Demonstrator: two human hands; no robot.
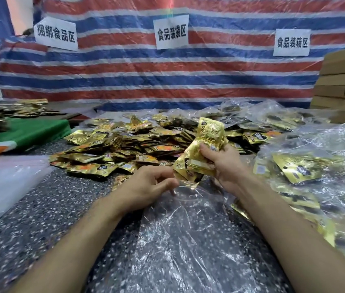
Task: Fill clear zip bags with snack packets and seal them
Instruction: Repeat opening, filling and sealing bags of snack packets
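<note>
A clear zip bag (188, 233) lies flat on the speckled table (46, 208) in front of me, its mouth toward the pile. My left hand (148, 187) pinches the bag's mouth edge with thumb and fingers. My right hand (224, 163) grips a bunch of gold snack packets (201, 153), held just above the bag's mouth. A large loose pile of gold packets (125, 149) covers the table beyond my hands.
Filled clear bags of packets (307, 166) are heaped at the right. A stack of empty clear bags (4, 182) lies at the left, with green cloth (29, 130) behind it. Cardboard boxes (343, 81) stand at the back right before a striped tarp wall (167, 81) with paper signs.
</note>
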